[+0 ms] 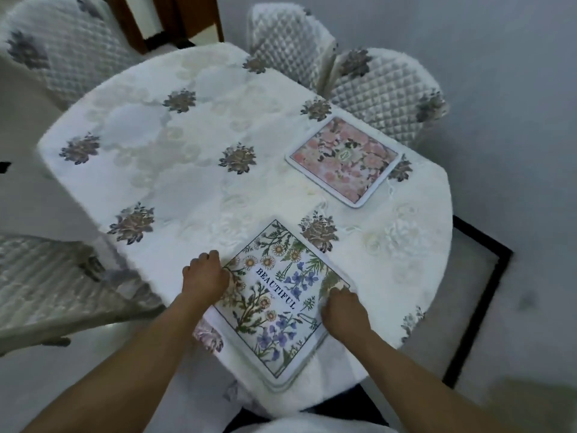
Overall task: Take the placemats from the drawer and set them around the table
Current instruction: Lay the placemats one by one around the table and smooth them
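Note:
A white placemat with flowers and the word BEAUTIFUL (278,303) lies flat at the near edge of the table (175,157). My left hand (204,276) grips its left edge with curled fingers. My right hand (343,312) grips its right edge the same way. A second placemat with pink flowers (343,159) lies flat further back on the right side of the table, untouched. The drawer is not in view.
The table wears a white cloth with grey-brown flower patches. Quilted, covered chairs stand around it: one at the back left (56,51), two at the back right (390,92), one at the near left (56,282). A black-edged floor panel (480,295) lies to the right.

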`<state>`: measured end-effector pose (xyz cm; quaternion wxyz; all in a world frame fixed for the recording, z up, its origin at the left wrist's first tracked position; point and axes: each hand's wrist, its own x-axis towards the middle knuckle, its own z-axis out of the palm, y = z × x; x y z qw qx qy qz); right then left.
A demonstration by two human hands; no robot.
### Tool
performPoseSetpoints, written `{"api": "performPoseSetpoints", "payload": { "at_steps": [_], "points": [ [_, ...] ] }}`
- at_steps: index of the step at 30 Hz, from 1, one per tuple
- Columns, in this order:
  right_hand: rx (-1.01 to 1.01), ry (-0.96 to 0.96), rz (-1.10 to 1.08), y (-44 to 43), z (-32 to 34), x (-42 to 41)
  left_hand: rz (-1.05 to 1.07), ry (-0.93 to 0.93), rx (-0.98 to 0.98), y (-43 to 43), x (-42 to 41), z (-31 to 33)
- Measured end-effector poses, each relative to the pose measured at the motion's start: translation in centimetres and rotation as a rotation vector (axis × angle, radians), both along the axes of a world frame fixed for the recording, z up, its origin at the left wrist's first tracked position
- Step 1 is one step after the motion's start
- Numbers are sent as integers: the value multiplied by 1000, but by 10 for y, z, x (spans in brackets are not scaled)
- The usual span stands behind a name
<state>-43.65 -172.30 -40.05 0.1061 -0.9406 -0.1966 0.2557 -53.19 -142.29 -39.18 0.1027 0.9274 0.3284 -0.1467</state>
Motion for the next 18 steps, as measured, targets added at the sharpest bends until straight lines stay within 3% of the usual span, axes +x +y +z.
{"api": "performPoseSetpoints", "payload": {
  "at_steps": [5,10,18],
  "points": [
    [190,199,-657,-4,-7,-45,-46,24,-122,9,-3,-16],
    [306,281,-845,9,-14,-70,-64,-114,-88,4,-7,-13],
    [483,107,-880,20,3,-81,43,-295,-205,-8,-6,25]
  ]
}}
